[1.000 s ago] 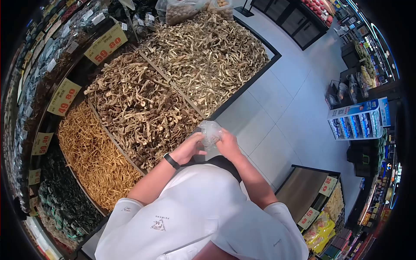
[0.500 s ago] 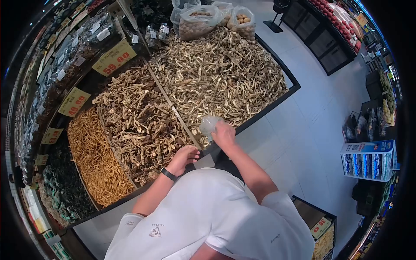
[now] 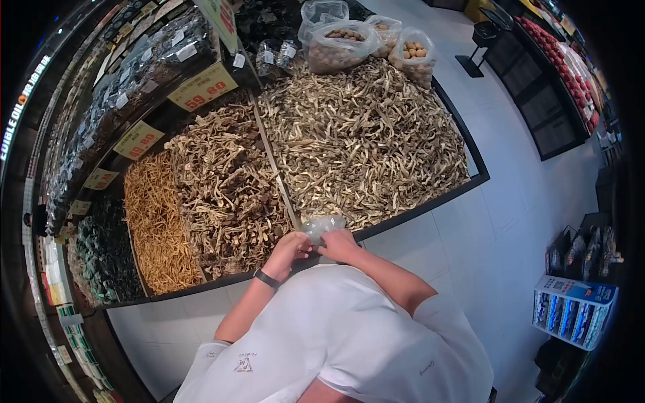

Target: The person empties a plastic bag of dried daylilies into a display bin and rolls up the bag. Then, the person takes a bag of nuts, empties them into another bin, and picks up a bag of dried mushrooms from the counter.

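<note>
A clear plastic bag (image 3: 321, 227) is bunched up at the front edge of the bin, over the pale dried mushrooms (image 3: 376, 134). My right hand (image 3: 340, 246) is closed on its lower side. From the left, my left hand (image 3: 289, 251), with a black band on the wrist, meets it with curled fingers pinching the bag's near edge. The fingertips of both hands almost touch, and the bag partly hides them. Just left of the bag, a divider (image 3: 277, 168) separates the pale mushrooms from browner dried mushrooms (image 3: 228, 195).
Orange-yellow dried strands (image 3: 158, 228) and dark dried goods (image 3: 104, 248) fill bins at left. Price signs (image 3: 203, 87) line the shelf behind. Open plastic bags of round brown goods (image 3: 344, 47) stand at the back. A black rim (image 3: 430, 205) edges the bin beside the tiled floor (image 3: 484, 235).
My right hand has brought the plastic bag down and left, toward my body. My left hand now meets it at the bag. The view has shifted slightly.
</note>
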A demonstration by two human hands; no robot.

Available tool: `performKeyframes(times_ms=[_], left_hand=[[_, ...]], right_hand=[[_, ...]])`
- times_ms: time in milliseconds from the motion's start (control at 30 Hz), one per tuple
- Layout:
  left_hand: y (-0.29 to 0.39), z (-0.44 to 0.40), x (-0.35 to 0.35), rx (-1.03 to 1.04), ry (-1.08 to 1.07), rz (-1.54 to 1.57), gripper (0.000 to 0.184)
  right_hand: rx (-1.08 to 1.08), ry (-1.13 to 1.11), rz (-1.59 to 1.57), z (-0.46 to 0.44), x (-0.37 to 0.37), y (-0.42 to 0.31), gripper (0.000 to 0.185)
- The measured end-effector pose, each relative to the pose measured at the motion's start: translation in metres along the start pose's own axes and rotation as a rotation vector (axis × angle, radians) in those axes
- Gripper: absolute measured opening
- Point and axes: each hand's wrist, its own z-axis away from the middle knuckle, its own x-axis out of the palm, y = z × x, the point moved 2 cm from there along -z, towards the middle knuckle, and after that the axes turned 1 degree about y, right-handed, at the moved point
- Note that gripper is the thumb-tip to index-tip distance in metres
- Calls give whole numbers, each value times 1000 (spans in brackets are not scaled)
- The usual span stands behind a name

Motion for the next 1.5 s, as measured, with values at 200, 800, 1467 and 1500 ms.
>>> performKeyframes(times_ms=[200,800,1467,1500], left_hand=[[95,41,33,343,-56,-336,15],[234,213,124,1902,-717,403,37],[238,230,92,1801,-326,-662,36],[238,228,94,1855,-311,-508,36]], right_hand=[[-46,-55,43,13,-39,-8,41],[-410,539,-431,23,-110,-103,34],[-1098,944,-1077,22,-219,-257,31],[-1131,970,-1113,23,-223,-265,31]])
